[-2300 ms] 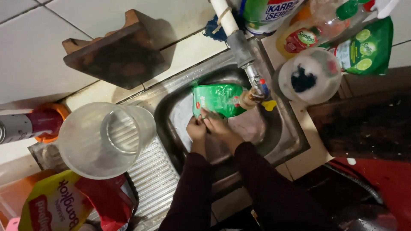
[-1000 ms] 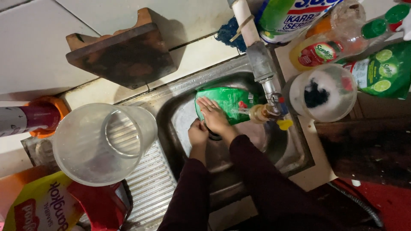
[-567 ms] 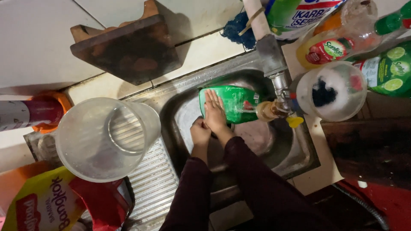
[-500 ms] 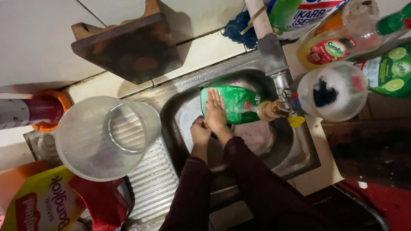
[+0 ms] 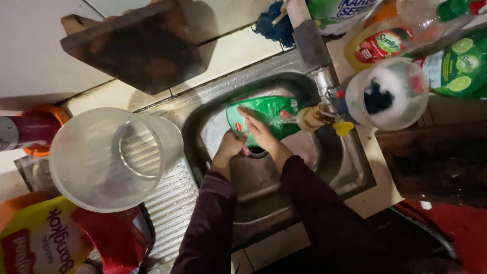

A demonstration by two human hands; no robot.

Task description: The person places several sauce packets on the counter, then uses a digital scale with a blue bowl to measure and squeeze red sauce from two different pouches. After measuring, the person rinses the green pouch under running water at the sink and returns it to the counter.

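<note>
Two hands are in the shiny metal sink (image 5: 350, 172), under the tap. The right hand (image 5: 261, 133) lies flat on one soft green plastic pouch (image 5: 269, 115) at the far side of the sink, its fingers straight and close together. The left hand (image 5: 229, 148) is curled at the pouch's near left edge; I cannot tell if its fingers grip it. One big round see-through plastic tub (image 5: 114, 157) stands left on the ridged surface. One dark wooden board (image 5: 134, 45) leans far left.

Green pouch (image 5: 271, 115), maroon sleeves (image 5: 213, 218)
</note>
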